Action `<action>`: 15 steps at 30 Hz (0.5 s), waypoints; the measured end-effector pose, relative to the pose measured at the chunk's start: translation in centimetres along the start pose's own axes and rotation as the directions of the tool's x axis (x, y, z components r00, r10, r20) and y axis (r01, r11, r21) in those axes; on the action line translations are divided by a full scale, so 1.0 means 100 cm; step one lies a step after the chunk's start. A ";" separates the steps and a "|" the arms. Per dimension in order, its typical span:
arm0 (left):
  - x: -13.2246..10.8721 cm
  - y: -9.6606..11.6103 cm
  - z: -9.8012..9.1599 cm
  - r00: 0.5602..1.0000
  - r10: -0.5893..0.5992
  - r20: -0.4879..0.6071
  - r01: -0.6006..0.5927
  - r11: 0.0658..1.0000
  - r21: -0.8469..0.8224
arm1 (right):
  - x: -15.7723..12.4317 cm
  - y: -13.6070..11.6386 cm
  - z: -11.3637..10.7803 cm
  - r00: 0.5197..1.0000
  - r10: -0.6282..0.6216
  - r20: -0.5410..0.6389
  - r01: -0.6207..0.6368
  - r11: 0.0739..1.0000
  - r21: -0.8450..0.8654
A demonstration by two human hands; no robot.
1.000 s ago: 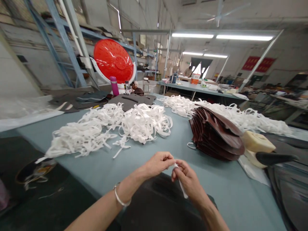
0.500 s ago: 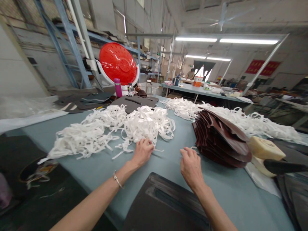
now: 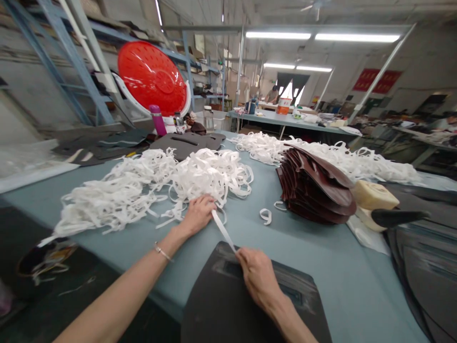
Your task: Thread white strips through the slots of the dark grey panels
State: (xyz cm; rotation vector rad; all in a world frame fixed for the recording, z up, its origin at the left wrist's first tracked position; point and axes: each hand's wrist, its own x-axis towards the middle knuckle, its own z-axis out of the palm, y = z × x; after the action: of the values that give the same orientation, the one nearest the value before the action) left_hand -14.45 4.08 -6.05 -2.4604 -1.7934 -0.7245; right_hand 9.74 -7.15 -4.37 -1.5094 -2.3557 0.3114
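Observation:
A narrow white strip (image 3: 224,231) is stretched between my two hands. My left hand (image 3: 200,214), with a bracelet on its wrist, is closed on the strip's far end at the near edge of a tangled pile of white strips (image 3: 210,174). Pinched in my right hand (image 3: 259,276) is the near end, just above a dark grey panel (image 3: 217,305) with a slot along its far part. Past my right hand a short loose curl of white strip (image 3: 265,216) lies on the blue-green table (image 3: 246,226).
A stack of dark brown leather-like pieces (image 3: 316,186) stands at the right, beside a yellowish block (image 3: 374,195) and a black handle-like object (image 3: 400,217). More dark panels (image 3: 424,271) lie at the right edge. A red basin (image 3: 152,78) and a purple bottle (image 3: 157,120) are at the back left.
My right hand has moved from near the brown stack toward me and leftward, and now pulls a white strip taut from my left hand. A loose curl shows where it was. The view has shifted.

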 end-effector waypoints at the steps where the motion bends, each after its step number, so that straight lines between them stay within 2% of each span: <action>1: 0.005 -0.004 0.000 0.999 -0.038 -0.005 0.038 0.999 0.001 | -0.017 0.007 -0.005 1.000 0.021 0.012 -0.021 0.999 0.043; 3: 0.013 -0.004 -0.004 0.993 -0.113 -0.023 0.113 0.994 0.001 | -0.048 0.022 -0.015 0.996 0.085 0.032 -0.089 0.983 0.162; 5: 0.016 0.011 -0.010 0.981 -0.185 -0.064 0.185 0.983 -0.001 | -0.069 0.036 -0.020 0.986 0.158 0.050 -0.165 0.953 0.253; 7: 0.010 0.044 -0.017 0.965 -0.232 -0.120 0.232 0.973 -0.008 | -0.080 0.042 -0.021 0.978 0.199 0.056 -0.206 0.936 0.285; 9: -0.004 0.088 -0.023 0.970 -0.196 -0.145 0.191 0.980 -0.049 | -0.081 0.040 -0.021 0.979 0.194 0.056 -0.201 0.928 0.313; 10: -0.013 0.111 -0.025 0.988 -0.083 -0.129 0.064 0.987 -0.144 | -0.078 0.038 -0.021 0.982 0.181 0.048 -0.186 0.926 0.329; 11: -0.023 0.130 -0.026 0.994 0.097 -0.056 -0.108 0.961 -0.255 | -0.075 0.035 -0.021 0.985 0.169 0.038 -0.172 0.923 0.345; 12: -0.033 0.146 -0.026 0.960 0.276 0.034 -0.244 0.894 -0.375 | -0.072 0.034 -0.022 0.985 0.170 0.024 -0.168 0.920 0.355; 13: -0.041 0.156 -0.025 0.916 0.389 0.098 -0.302 0.830 -0.470 | -0.069 0.034 -0.023 0.982 0.190 0.008 -0.180 0.917 0.355; 14: -0.047 0.161 -0.024 0.878 0.451 0.161 -0.308 0.790 -0.530 | -0.069 0.036 -0.025 0.974 0.225 -0.006 -0.210 0.915 0.343; 15: -0.052 0.160 -0.022 0.859 0.461 0.225 -0.274 0.783 -0.558 | -0.070 0.040 -0.028 0.963 0.269 -0.014 -0.250 0.912 0.326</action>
State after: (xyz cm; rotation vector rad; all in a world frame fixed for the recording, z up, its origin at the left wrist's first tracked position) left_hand -1.98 -6.66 -1.89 -3.3537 -1.1967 -0.8510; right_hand 16.88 -11.82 -4.30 -1.6395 -1.9395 0.6708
